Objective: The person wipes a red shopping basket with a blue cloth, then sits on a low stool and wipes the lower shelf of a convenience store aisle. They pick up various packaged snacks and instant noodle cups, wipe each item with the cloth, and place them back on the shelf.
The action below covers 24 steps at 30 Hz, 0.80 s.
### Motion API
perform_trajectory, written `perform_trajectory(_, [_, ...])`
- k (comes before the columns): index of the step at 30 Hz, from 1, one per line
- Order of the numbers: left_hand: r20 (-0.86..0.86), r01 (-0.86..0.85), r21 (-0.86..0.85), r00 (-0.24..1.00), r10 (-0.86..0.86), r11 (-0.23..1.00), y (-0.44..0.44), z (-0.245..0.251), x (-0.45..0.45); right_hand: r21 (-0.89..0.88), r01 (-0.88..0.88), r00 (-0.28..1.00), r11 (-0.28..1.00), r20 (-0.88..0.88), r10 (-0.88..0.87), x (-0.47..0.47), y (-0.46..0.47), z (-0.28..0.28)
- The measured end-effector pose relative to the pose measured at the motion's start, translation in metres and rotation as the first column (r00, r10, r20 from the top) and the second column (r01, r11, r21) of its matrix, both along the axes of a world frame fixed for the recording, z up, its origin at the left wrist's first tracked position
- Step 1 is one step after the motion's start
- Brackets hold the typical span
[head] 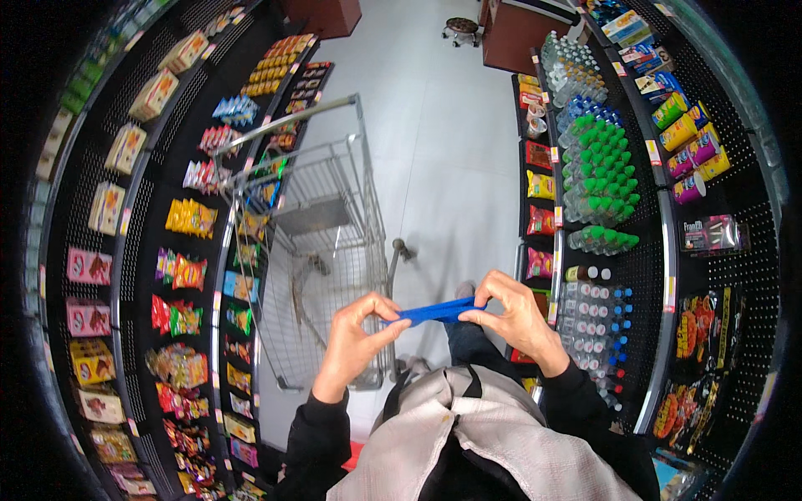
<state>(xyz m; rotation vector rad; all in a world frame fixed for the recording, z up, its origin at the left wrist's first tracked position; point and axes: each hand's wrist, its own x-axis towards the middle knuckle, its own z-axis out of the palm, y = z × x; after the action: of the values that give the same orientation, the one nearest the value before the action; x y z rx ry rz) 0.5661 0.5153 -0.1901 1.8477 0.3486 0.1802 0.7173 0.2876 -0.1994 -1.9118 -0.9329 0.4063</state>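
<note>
A narrow blue cloth band (435,311) is stretched level between my hands in front of my body. My left hand (366,338) pinches one end of it between thumb and fingers. The opposite end is pinched by my right hand (515,314). The kind of cloth item cannot be told. Just beyond my left hand stands an empty-looking metal shopping cart (326,250). Below the hands show my light jacket and dark trousers.
Snack shelves (216,300) run along the left side. On the right, shelves hold green-capped bottles (598,169), clear bottles (586,325) and chip canisters (680,131). A wheeled stool (460,26) and a reddish-brown counter (523,37) stand at the aisle's far end.
</note>
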Motion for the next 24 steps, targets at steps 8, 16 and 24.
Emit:
perform_trajectory(8, [-0.046,0.050,-0.025,0.998,-0.052,0.998,-0.024,-0.011,0.152,-0.043,0.119,0.969,0.992,-0.213,-0.125,0.124,-0.034,-0.005])
perform_trajectory(16, [-0.003,0.323,0.109,0.946,-0.325,0.940,-0.046,-0.016,0.259,-0.081,-0.027,0.970,0.996,-0.242,0.007,0.207,-0.059,-0.021])
perform_trajectory(24, [-0.120,0.484,0.065,0.872,-0.475,0.872,-0.020,-0.022,0.346,-0.088,-0.130,0.840,0.988,-0.539,0.062,0.274,-0.028,-0.026])
